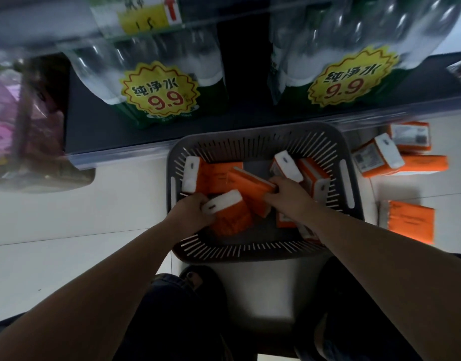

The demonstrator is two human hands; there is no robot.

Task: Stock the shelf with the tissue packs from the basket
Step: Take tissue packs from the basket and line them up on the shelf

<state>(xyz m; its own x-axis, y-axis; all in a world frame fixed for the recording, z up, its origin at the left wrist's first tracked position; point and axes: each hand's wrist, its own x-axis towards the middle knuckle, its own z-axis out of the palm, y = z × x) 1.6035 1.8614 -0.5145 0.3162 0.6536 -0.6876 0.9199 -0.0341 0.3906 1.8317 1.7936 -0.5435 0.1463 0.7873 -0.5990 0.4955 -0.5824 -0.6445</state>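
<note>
A dark grey slotted basket [260, 142] sits on the floor below the shelf and holds several orange-and-white tissue packs. My left hand [191, 211] grips one pack [229, 209] by its white end at the basket's near left. My right hand [289, 195] is closed on the edge of another orange pack [250, 182] in the middle. More packs [312, 178] stand along the basket's right side and one pack [191, 174] leans at the left wall.
The dark shelf [151, 131] above the basket carries two shrink-wrapped water bottle bundles [156, 82] with yellow 9.9 price stickers. Several tissue packs [396, 160] lie on the pale tiled floor to the right. A pink bagged item [13, 131] sits at left. My knees are below.
</note>
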